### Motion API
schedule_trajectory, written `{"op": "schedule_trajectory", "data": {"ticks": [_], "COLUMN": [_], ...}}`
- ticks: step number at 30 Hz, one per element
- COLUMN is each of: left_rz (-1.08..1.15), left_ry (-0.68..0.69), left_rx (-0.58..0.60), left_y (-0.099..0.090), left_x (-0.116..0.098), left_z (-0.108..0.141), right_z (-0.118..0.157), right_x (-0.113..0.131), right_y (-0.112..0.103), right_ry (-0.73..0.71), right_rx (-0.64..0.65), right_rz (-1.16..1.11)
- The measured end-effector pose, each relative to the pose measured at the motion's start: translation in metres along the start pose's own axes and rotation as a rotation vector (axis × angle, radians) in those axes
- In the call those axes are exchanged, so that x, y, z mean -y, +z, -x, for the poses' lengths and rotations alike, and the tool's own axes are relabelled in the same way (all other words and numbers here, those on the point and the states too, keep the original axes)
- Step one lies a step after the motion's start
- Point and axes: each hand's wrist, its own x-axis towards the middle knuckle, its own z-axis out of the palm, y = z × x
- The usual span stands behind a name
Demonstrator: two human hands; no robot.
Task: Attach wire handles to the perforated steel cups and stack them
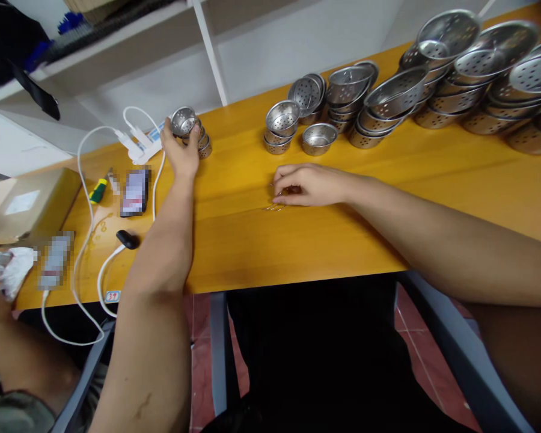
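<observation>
Both arms are bare and reach forward, well apart. The left arm (160, 240) stretches farther out, rising from the lower left with a slight bend at the elbow; its wrist is nearly straight. The left hand (180, 149) is curved in a grasp, thumb on the right side, fingers on the left. The right forearm (401, 225) slants in from the right edge, its wrist almost level with it. The right hand (309, 185) bends its fingers inward, thumb and forefinger brought close in a pinch.

Gap between left hand (180, 147) and cup stacks (394, 93) farther right
</observation>
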Motion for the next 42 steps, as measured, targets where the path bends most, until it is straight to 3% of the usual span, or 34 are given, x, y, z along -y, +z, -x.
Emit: {"op": "schedule_trajectory", "data": {"ticks": [2,4,8,13,15,17,19,23,28,32,37,42], "left_rz": [0.033,0.032,-0.028,-0.197,-0.243,-0.248,-0.156,-0.012,-0.006,0.053,0.045,0.101], "left_ry": [-0.361,-0.504,-0.377,-0.047,0.014,0.010,-0.018,-0.069,-0.066,-0.017,0.263,0.193], "left_rx": [-0.294,-0.424,-0.387,-0.665,-0.552,-0.360,-0.240,-0.224,-0.257,-0.158,-0.010,0.095], "left_y": [0.006,0.013,0.017,0.021,0.028,0.037,0.044,0.047,0.045,0.050,0.071,0.082], "left_x": [0.003,0.005,-0.003,-0.037,-0.056,-0.072,-0.083,-0.089,-0.097,-0.121,-0.155,-0.156], "left_z": [0.006,0.012,0.012,-0.002,-0.005,-0.005,-0.004,-0.003,-0.005,-0.008,-0.012,-0.007], "right_z": [0.000,-0.001,-0.001,0.009,0.016,0.023,0.027,0.027,0.023,0.019,0.009,-0.004], "right_x": [-0.001,-0.001,0.001,-0.017,-0.033,-0.050,-0.066,-0.078,-0.041,0.001,0.019,0.019], "right_y": [0.002,0.003,0.002,-0.011,-0.019,-0.024,-0.027,-0.027,-0.037,-0.047,-0.028,0.003], "right_ry": [0.010,0.015,0.020,0.193,0.307,0.391,0.430,0.459,0.496,0.445,0.132,0.043], "right_rx": [0.018,0.031,-0.033,-0.494,-0.589,-0.573,-0.522,-0.478,-0.545,-0.641,-0.461,-0.359], "right_rz": [-0.009,-0.008,0.067,0.307,0.368,0.406,0.404,0.407,0.432,0.441,0.355,0.285]}}
